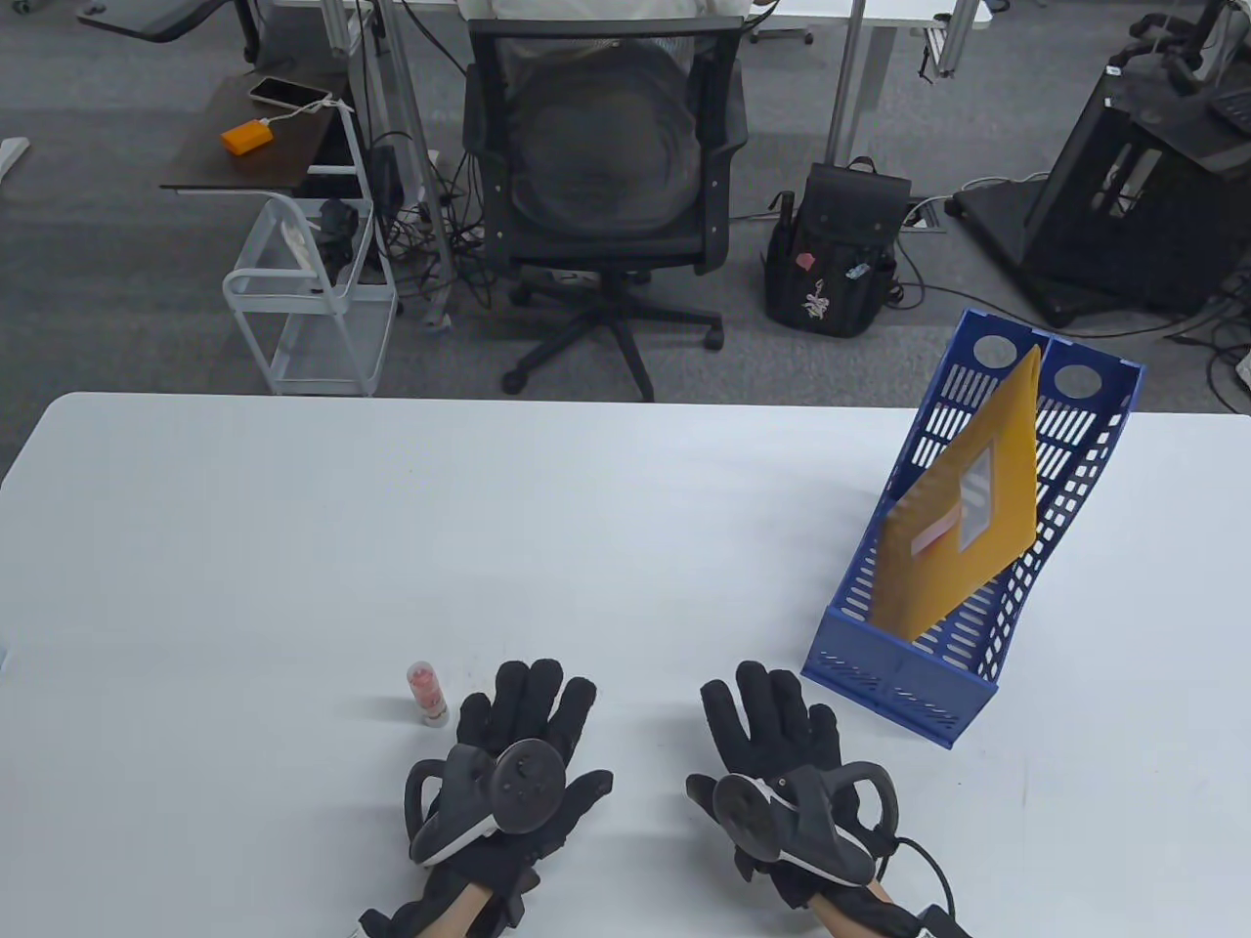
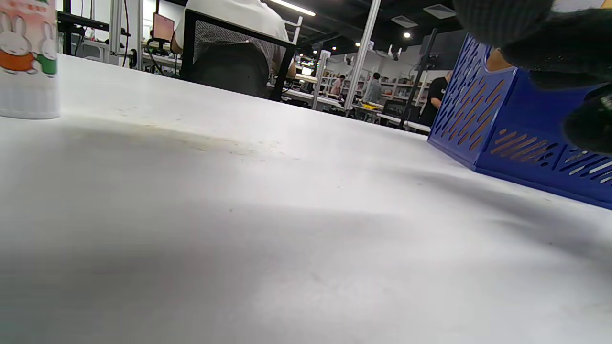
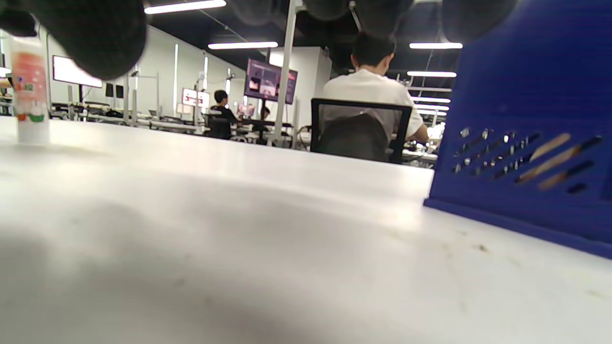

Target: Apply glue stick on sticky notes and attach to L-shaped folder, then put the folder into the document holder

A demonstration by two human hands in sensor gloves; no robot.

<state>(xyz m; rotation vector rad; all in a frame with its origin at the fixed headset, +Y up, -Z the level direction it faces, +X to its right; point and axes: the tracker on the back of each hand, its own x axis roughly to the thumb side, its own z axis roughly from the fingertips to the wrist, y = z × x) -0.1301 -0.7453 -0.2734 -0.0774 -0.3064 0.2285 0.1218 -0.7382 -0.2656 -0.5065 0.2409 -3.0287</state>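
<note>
A yellow L-shaped folder (image 1: 968, 508) leans inside the blue document holder (image 1: 909, 679) at the right of the white table (image 1: 489, 528); a sticky note (image 1: 933, 534) shows on its face. The glue stick (image 1: 427, 693) stands upright, capped, just left of my left hand (image 1: 528, 705). Both hands lie flat on the table near its front edge, fingers spread and holding nothing; my right hand (image 1: 772, 708) is a little left of the holder's near corner. In the left wrist view the glue stick (image 2: 26, 57) is at the left, the holder (image 2: 507, 124) at the right.
Beyond the far table edge stand a black office chair (image 1: 606, 176), a black backpack (image 1: 836, 254), a white wire cart (image 1: 313, 293) and a small side table (image 1: 254, 137). A person in a white shirt (image 3: 373, 91) sits behind the chair.
</note>
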